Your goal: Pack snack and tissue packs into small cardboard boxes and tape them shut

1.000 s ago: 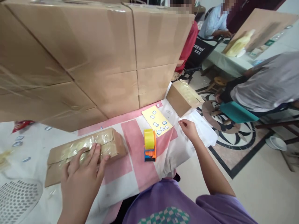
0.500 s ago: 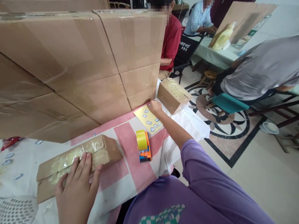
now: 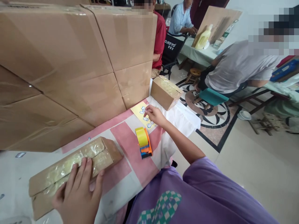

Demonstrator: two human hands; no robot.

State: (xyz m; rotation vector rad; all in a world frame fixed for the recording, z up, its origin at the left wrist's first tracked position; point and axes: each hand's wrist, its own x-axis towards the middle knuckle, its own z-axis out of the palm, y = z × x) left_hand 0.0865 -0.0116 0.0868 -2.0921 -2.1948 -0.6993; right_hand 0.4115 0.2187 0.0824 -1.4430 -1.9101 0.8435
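My left hand [image 3: 78, 189] lies on the taped top of a long cardboard box [image 3: 102, 155], fingers spread and flat. My right hand [image 3: 154, 115] is over a yellow sheet [image 3: 135, 109] that bears several small blue-outlined white stickers. Its thumb and forefinger are pinched together; anything between them is too small to make out. The hand hides part of the sheet. Between the hands, nearer my body, a tape dispenser [image 3: 147, 151] with a yellow tape roll [image 3: 141, 137] rests on the pink and white cloth [image 3: 125, 137].
Large stacked cartons [image 3: 93, 87] form a wall along the table's far side. A second small taped box [image 3: 164, 91] stands beyond my right hand. A few loose stickers [image 3: 20, 154] lie at left. Other people sit nearby, one in a grey shirt [image 3: 235, 67] at right.
My right hand has come off the far corner of the yellow sheet, back toward me and above it. My left hand stays on the box. The view has shifted to the right.
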